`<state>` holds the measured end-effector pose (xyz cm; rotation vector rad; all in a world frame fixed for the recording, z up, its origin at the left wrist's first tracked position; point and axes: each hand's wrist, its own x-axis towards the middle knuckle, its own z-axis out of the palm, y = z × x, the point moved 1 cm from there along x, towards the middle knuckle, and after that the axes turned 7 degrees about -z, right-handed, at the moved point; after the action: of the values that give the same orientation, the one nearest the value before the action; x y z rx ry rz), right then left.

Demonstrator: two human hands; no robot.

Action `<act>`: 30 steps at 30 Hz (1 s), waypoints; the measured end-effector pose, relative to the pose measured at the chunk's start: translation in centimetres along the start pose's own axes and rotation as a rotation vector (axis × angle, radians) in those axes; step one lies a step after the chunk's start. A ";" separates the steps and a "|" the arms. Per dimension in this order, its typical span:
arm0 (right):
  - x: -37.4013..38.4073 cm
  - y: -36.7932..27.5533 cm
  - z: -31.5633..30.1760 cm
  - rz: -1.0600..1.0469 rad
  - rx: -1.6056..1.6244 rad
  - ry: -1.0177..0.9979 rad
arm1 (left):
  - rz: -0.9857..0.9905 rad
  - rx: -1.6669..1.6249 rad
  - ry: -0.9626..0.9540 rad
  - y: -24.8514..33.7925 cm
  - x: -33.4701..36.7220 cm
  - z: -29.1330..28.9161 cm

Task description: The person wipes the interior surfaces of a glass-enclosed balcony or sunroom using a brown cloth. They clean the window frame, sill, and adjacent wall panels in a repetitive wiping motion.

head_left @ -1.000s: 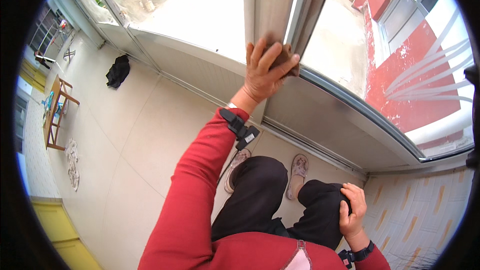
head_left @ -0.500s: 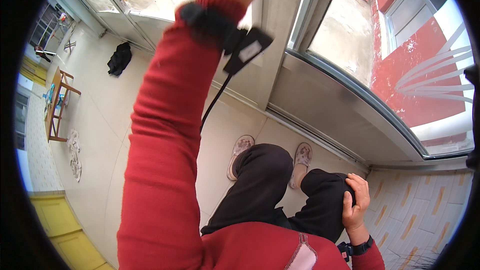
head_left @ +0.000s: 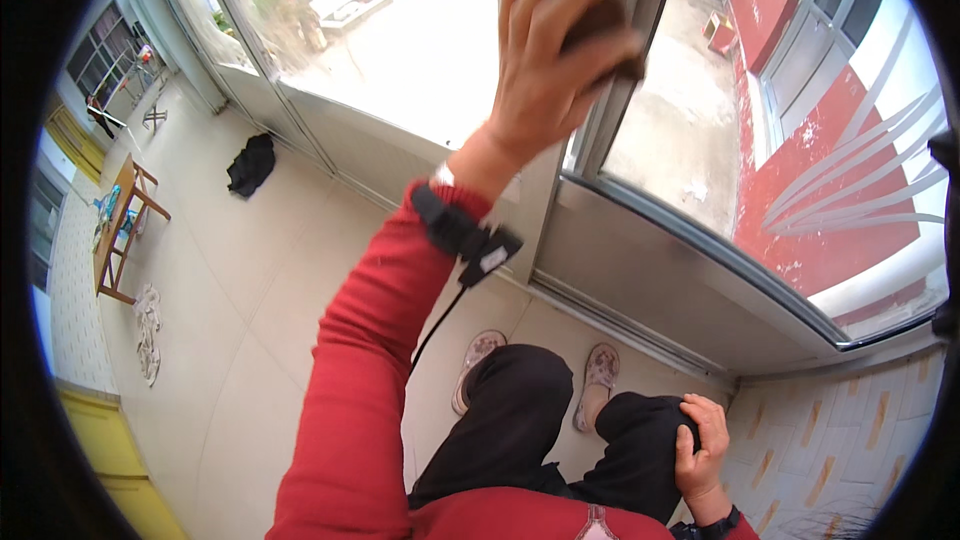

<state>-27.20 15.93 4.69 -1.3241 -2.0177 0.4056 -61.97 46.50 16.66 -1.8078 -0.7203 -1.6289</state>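
My left hand (head_left: 553,65) is raised against the window and door frame, its fingers closed around a dark brown, rounded pad-like thing (head_left: 597,25). Motion blurs it, and its exact kind cannot be made out. The hand is beside the upright metal post (head_left: 624,0) between two glass panes. A black device (head_left: 490,258) with a cable is strapped at that wrist, over the red sleeve. My right hand (head_left: 706,455) rests on my right knee in black trousers (head_left: 640,440), fingers laid out over the cloth and holding nothing.
The metal lower door panel (head_left: 640,275) and its floor track run in front of my feet. A tiled wall (head_left: 850,440) stands at the right. Further left are a black cloth (head_left: 251,165) on the floor, a wooden table (head_left: 125,225), a pale rag (head_left: 148,335) and yellow cabinets (head_left: 105,440).
My left hand has come down and lower into view, so the dark brown thing in it now shows. The right hand has stayed on the knee; the view has shifted slightly.
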 end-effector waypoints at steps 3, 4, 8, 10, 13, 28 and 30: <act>0.0 -0.1 0.5 0.009 -0.001 0.001 | 0.021 -0.084 0.127 -1.4 13.2 0.9; 0.0 -0.1 0.7 -0.019 -0.008 0.017 | 0.041 -0.092 0.155 -1.9 16.6 1.0; -0.5 0.3 1.2 -0.028 -0.022 0.067 | 0.059 -0.023 0.206 -1.8 20.5 0.9; -0.7 0.5 1.3 -0.053 -0.022 0.095 | -0.033 0.005 0.083 -1.5 17.7 0.3; -0.3 0.5 1.0 -0.132 -0.050 0.046 | -0.006 0.033 0.051 0.6 10.4 -0.3; 14.9 -12.8 5.8 -0.050 1.203 0.207 | -0.721 -0.608 -0.097 21.2 -2.9 -9.3; 16.8 -13.1 7.3 0.085 1.337 0.215 | -0.709 -0.620 -0.176 18.7 -3.9 -10.3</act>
<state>-45.37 26.00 13.31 -0.5259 -1.0299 1.2803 -55.58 26.26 12.13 -2.3050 -1.1133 -2.3656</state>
